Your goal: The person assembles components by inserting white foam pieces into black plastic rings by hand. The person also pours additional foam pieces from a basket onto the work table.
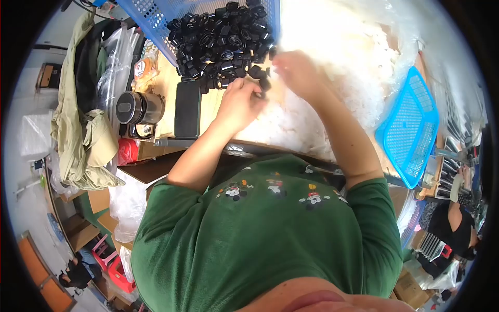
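Many small black parts (223,41) spill from a tipped blue perforated basket (150,23) onto the wooden table (212,106). My left hand (240,105) rests at the lower edge of the pile, its fingers curled by a dark part (264,85); whether it grips that part is unclear. To the right, my right hand (297,73) is over the table, blurred by motion, with its fingertips close to the pile. What it holds, if anything, cannot be made out.
A black phone-like slab (187,109) and a lidded jar (139,108) are at left. White bags (358,67) cover the table's right part, beside a light blue tray (410,127). Clothing (78,130) hangs far left. Other people (455,223) (78,273) are in the background.
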Demonstrator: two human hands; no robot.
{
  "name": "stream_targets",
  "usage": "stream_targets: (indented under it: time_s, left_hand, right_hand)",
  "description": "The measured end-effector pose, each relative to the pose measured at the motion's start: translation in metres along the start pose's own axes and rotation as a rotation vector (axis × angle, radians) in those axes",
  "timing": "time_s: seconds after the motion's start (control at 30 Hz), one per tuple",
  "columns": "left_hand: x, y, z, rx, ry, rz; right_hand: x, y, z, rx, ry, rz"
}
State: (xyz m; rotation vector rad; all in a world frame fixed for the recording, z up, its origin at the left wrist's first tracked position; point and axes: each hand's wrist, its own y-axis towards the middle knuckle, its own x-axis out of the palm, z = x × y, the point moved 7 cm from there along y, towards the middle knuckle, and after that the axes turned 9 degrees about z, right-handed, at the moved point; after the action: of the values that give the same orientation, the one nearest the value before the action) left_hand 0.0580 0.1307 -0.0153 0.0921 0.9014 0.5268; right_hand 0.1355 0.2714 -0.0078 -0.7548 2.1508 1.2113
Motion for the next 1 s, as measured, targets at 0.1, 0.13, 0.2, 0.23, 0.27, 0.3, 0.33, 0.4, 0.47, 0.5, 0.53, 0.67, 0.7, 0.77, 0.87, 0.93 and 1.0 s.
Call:
stream_targets:
  time_s: [0.1,0.13,0.2,0.23,0.27,0.3,0.33,0.4,0.47,0.5,0.53,0.67,0.7,0.77,0.87,0.93,1.0]
  left_hand:
    - [-0.002,0.002,0.004,-0.175,-0.439,0.013]
    - [0.009,0.002,0.0,-0.274,-0.676,0.013]
    - [0.022,0.001,0.005,-0.435,-1.047,-0.107]
    - [0.024,0.0,0.016,-0.496,-1.181,-0.23]
    - [0.029,-0.002,0.026,-0.558,-1.311,-0.36]
    - [0.038,-0.005,0.028,-0.6,-1.388,-0.417]
    - [0.041,-0.008,0.032,-0.583,-1.411,-0.443]
    - [0.043,-0.013,0.042,-0.547,-1.458,-0.494]
    - [0.051,-0.018,0.038,-0.466,-1.459,-0.533]
    - [0.051,-0.019,0.04,-0.468,-1.499,-0.511]
    - [0.051,-0.021,0.043,-0.472,-1.54,-0.485]
    - [0.048,-0.025,0.054,-0.555,-1.512,-0.403]
    - [0.047,-0.025,0.057,-0.588,-1.491,-0.368]
    - [0.047,-0.025,0.058,-0.598,-1.472,-0.334]
    - [0.05,-0.025,0.056,-0.52,-1.472,-0.335]
    - [0.049,-0.025,0.056,-0.448,-1.463,-0.339]
    - [0.047,-0.026,0.056,-0.452,-1.391,-0.308]
  right_hand:
    - [-0.049,-0.004,-0.033,0.057,0.18,0.15]
    - [-0.06,-0.007,-0.04,0.047,0.198,0.185]
    - [-0.076,-0.016,-0.049,0.035,0.242,0.224]
    - [-0.083,-0.022,-0.052,0.034,0.267,0.229]
    - [-0.09,-0.027,-0.053,0.035,0.29,0.235]
    - [-0.098,-0.03,-0.058,-0.002,0.292,0.237]
    - [-0.102,-0.036,-0.058,-0.01,0.279,0.234]
    - [-0.108,-0.046,-0.059,-0.029,0.252,0.225]
    - [-0.117,-0.053,-0.058,0.045,0.332,0.294]
    - [-0.121,-0.057,-0.057,0.078,0.374,0.328]
    - [-0.123,-0.061,-0.056,0.106,0.369,0.317]
    - [-0.13,-0.076,-0.063,0.12,0.312,0.269]
    - [-0.131,-0.077,-0.067,0.1,0.283,0.257]
    - [-0.132,-0.079,-0.068,0.106,0.295,0.268]
    - [-0.134,-0.082,-0.067,0.143,0.334,0.305]
    - [-0.136,-0.082,-0.07,0.137,0.325,0.296]
    - [-0.139,-0.079,-0.077,0.09,0.273,0.248]
